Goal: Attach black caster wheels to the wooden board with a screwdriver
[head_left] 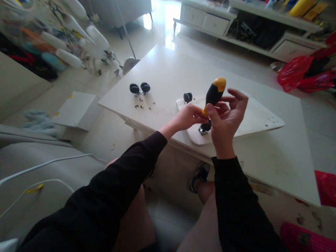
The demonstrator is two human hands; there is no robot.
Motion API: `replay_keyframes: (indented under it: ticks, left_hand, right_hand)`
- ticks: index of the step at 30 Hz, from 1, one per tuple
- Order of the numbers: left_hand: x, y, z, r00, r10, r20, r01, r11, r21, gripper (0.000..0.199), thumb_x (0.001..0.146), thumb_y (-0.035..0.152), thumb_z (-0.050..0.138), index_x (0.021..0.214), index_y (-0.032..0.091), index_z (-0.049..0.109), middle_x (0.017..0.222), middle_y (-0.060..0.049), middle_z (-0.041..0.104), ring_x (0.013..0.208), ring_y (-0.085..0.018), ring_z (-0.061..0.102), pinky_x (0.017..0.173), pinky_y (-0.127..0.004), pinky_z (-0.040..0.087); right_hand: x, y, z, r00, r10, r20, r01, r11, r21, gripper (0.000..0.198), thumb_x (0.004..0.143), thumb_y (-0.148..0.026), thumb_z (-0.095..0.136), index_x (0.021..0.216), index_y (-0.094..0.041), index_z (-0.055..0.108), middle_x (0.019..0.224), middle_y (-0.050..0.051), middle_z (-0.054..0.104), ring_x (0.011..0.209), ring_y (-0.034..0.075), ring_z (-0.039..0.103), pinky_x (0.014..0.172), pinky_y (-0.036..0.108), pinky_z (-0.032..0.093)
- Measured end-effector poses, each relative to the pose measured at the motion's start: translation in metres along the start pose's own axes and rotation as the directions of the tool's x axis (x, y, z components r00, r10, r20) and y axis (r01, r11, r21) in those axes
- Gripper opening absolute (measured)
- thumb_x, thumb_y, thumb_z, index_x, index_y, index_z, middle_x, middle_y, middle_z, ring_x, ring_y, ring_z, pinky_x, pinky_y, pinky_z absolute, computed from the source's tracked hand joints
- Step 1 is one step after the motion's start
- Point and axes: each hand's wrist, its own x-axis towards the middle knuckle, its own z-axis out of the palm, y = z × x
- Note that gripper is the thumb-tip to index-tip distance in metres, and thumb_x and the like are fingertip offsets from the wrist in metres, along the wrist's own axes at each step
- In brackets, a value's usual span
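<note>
A screwdriver (215, 92) with a black and yellow handle stands tilted over a white board (257, 117) on the table. My right hand (227, 117) pinches it low on the handle, thumb in front, the other fingers partly spread. My left hand (187, 117) reaches in from the left, its fingers closed together by the screwdriver's lower end; what they pinch is hidden. Just below the fingertips, a black caster with a metal plate (203, 129) sits at the board's near end. Another black caster (187, 97) stands at the board's far left corner.
Two loose casters (140, 88) and several small screws (141, 106) lie on the left of the white table (168, 70). A white box (77, 110) stands on the floor at left. Beyond are a white cabinet (204, 21) and red plastic bags (296, 75).
</note>
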Motion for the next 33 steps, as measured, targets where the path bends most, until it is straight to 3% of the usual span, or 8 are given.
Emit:
replay_keyframes:
  ticks: [5, 11, 18, 26, 30, 33]
  left_hand:
    - [0.0, 0.004, 0.003, 0.998, -0.021, -0.066, 0.025, 0.997, 0.069, 0.016, 0.077, 0.022, 0.089, 0.073, 0.013, 0.077, 0.068, -0.001, 0.07, 0.066, -0.012, 0.061, 0.065, -0.026, 0.048]
    - [-0.001, 0.011, -0.005, 0.999, -0.009, 0.038, 0.008, 1.0, 0.018, 0.01, 0.082, 0.021, 0.085, 0.087, 0.013, 0.081, 0.076, -0.004, 0.076, 0.075, -0.014, 0.068, 0.075, -0.028, 0.055]
    - [-0.002, -0.002, -0.004, 0.994, 0.035, 0.106, -0.024, 0.994, -0.104, 0.016, 0.084, 0.02, 0.085, 0.094, 0.011, 0.078, 0.089, -0.008, 0.078, 0.083, -0.016, 0.072, 0.079, -0.03, 0.059]
    - [-0.004, -0.007, -0.001, 0.987, 0.085, 0.139, -0.059, 0.982, -0.182, 0.031, 0.082, 0.009, 0.08, 0.113, 0.011, 0.077, 0.11, -0.012, 0.077, 0.094, -0.017, 0.075, 0.088, -0.032, 0.062]
    - [-0.003, -0.008, -0.001, 0.975, 0.045, 0.215, 0.011, 0.968, -0.251, 0.02, 0.089, 0.011, 0.074, 0.109, 0.011, 0.077, 0.11, -0.012, 0.078, 0.098, -0.017, 0.075, 0.091, -0.032, 0.062]
    - [-0.001, -0.01, -0.001, 0.981, 0.028, 0.191, 0.013, 0.978, -0.208, 0.011, 0.094, 0.017, 0.072, 0.101, 0.011, 0.079, 0.102, -0.01, 0.079, 0.101, -0.019, 0.073, 0.097, -0.036, 0.06]
  right_hand:
    - [-0.001, 0.003, 0.002, 1.0, 0.01, 0.006, -0.01, 0.999, 0.031, 0.052, 0.085, -0.042, 0.086, 0.126, -0.034, 0.055, 0.103, -0.002, 0.064, 0.084, 0.015, 0.074, 0.077, 0.035, 0.066]
    - [-0.002, 0.0, 0.002, 0.999, 0.012, 0.052, -0.015, 0.998, 0.059, 0.035, 0.098, -0.043, 0.069, 0.128, -0.031, 0.056, 0.098, 0.0, 0.072, 0.09, 0.016, 0.074, 0.077, 0.034, 0.063]
    - [0.001, -0.004, 0.002, 0.999, 0.026, 0.019, -0.026, 1.0, -0.011, 0.054, 0.082, -0.044, 0.088, 0.124, -0.033, 0.057, 0.103, -0.003, 0.068, 0.084, 0.012, 0.072, 0.071, 0.028, 0.061]
    - [-0.001, -0.003, 0.001, 0.998, 0.039, 0.041, -0.04, 0.999, 0.009, 0.05, 0.086, -0.045, 0.083, 0.126, -0.034, 0.055, 0.104, -0.003, 0.067, 0.083, 0.014, 0.074, 0.071, 0.03, 0.063]
    - [-0.001, -0.001, 0.0, 0.995, 0.072, 0.064, -0.071, 0.997, -0.013, 0.042, 0.095, -0.051, 0.07, 0.128, -0.033, 0.052, 0.106, 0.0, 0.071, 0.094, 0.019, 0.076, 0.081, 0.04, 0.065]
    - [0.0, 0.001, -0.001, 0.996, 0.059, 0.06, -0.059, 0.998, 0.007, 0.041, 0.096, -0.053, 0.068, 0.128, -0.033, 0.052, 0.1, 0.0, 0.072, 0.092, 0.019, 0.075, 0.084, 0.042, 0.065]
